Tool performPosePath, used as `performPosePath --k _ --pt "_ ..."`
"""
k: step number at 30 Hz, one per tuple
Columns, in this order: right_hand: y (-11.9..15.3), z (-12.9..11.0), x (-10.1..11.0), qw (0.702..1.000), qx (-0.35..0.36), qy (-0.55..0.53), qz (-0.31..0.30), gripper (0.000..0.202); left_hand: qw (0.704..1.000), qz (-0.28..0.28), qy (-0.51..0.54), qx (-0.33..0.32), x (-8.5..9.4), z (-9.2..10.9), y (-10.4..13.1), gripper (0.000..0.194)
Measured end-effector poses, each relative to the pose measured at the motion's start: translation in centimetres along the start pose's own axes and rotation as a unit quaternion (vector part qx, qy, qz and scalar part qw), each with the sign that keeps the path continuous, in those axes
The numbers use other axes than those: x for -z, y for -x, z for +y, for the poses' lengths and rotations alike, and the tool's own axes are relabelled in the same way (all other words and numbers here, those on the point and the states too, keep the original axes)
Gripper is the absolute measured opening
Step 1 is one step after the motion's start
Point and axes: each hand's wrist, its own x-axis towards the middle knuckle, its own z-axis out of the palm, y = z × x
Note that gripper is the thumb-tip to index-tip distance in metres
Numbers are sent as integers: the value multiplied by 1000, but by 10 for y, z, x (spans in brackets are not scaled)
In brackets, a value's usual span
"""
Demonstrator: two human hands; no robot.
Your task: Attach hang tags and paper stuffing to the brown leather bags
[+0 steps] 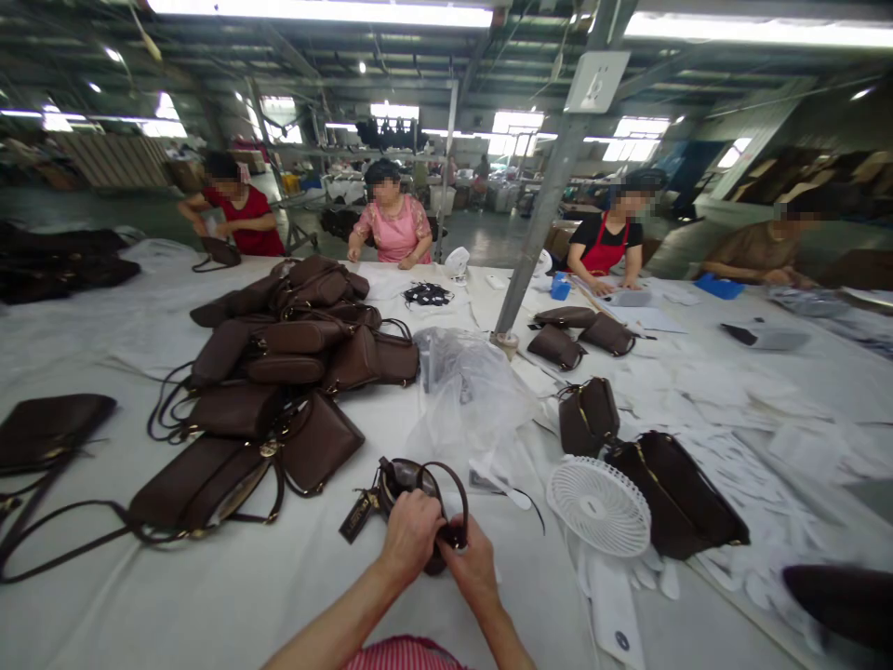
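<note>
A small dark brown handbag (pixel 399 473) stands on the table in front of me, its opening turned up and its looped handle raised. My left hand (pixel 413 529) is closed on the bag's rim, with the fingertips partly hidden inside the opening. My right hand (pixel 474 561) pinches the right side of the rim near the foot of the handle. Whether a smaller part sits between my fingers I cannot make out. A black hang tag (pixel 358 517) with gold print lies to the left of the bag, beside its zip end.
A heap of brown handbags (pixel 299 340) lies to the left. Clear plastic bags (pixel 471 381) lie beyond my hands. At right are a white fan (pixel 598 507), more brown bags (pixel 680 493) and white paper pieces. A metal post (pixel 540 214) rises from the table; several co-workers sit opposite.
</note>
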Motion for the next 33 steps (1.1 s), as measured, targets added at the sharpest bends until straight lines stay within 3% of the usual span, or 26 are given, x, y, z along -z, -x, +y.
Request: performPosePath --k 5,12,15,18,24,27,29,33 --pt "3 1 9 999 21 38 -29 11 994 94 37 49 14 -7 6 12" --pt "8 9 45 995 21 91 -27 11 967 160 92 174 16 -35 8 16" --pt "12 16 61 994 16 99 -34 12 959 166 148 176 14 -45 11 16" --pt "15 23 74 993 24 109 -28 14 944 153 235 174 10 -44 15 13" --pt "13 38 84 980 53 192 -16 18 905 67 356 221 0 -37 16 12" --pt "8 25 73 946 137 293 5 43 895 59 381 223 0 -39 16 14" --pt "5 9 62 916 191 351 -15 53 885 44 404 225 3 -42 16 14" --pt "-3 -19 36 880 239 399 -98 48 886 -14 415 208 12 -49 17 15"
